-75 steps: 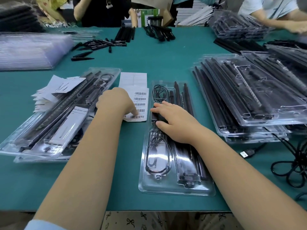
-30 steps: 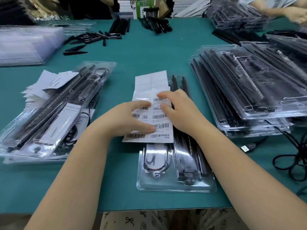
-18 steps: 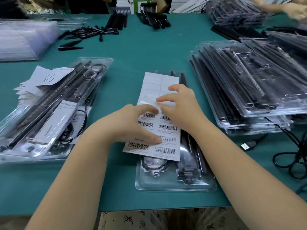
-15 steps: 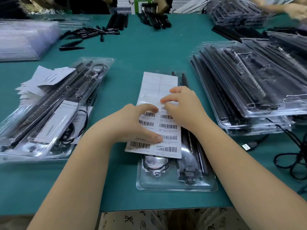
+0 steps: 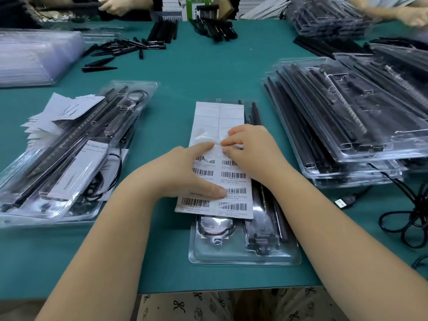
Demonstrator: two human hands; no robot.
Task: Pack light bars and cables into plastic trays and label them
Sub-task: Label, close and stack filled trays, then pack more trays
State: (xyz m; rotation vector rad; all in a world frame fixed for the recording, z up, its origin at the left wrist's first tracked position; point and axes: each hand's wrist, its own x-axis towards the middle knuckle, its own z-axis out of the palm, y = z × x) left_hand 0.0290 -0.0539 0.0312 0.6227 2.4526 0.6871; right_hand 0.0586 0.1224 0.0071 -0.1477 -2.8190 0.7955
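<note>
Teal table (image 5: pixel 208 72), white barcode-striped label sheet (image 5: pixel 217 181), black light bars (image 5: pixel 319 117).

Bare forearms, bare hands (image 5: pixel 185 172); pale bow-print garment (image 5: pixel 208 306) at the lap.
</note>
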